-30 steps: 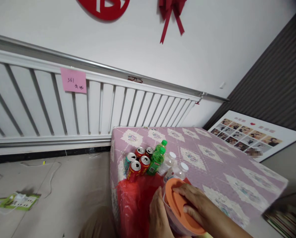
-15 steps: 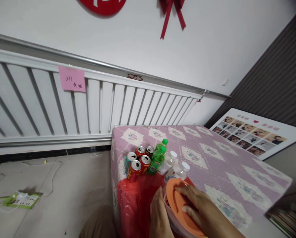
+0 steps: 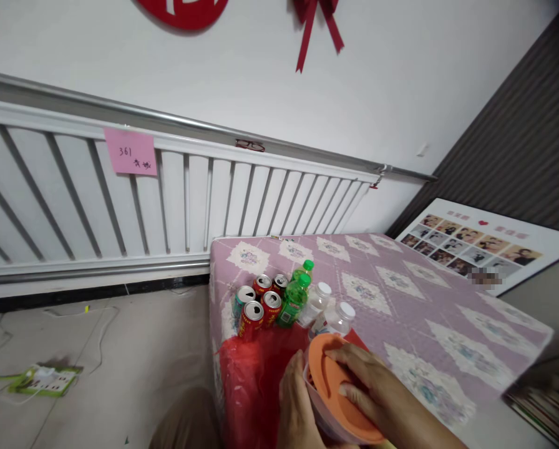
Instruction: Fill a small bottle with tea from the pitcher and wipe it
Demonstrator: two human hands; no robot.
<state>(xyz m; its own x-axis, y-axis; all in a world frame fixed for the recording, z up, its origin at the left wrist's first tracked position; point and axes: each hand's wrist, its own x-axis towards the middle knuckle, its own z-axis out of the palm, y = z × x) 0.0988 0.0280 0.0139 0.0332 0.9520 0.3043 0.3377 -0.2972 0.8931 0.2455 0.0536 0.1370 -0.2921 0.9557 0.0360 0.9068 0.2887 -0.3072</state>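
A see-through plastic container is at the bottom of the view, with an orange lid tilted on top. Between lid and wall, a dark gap shows on the left side. My left hand cups the container's side, its fingers pressed together. From the right, my right hand grips the lid, thumb and fingers on its raised middle. What is inside the container cannot be made out. Beneath lies a red plastic bag. Just beyond stand clear bottles with white caps and green bottles.
Several opened drink cans stand at the left of the flower-patterned bed. Behind the bed runs a white radiator. A power strip with cables lies on the floor. A photo board leans at the right.
The view has shifted slightly, so most things sit a little further left. Both hands keep nearly the same hold on the container and its lid.
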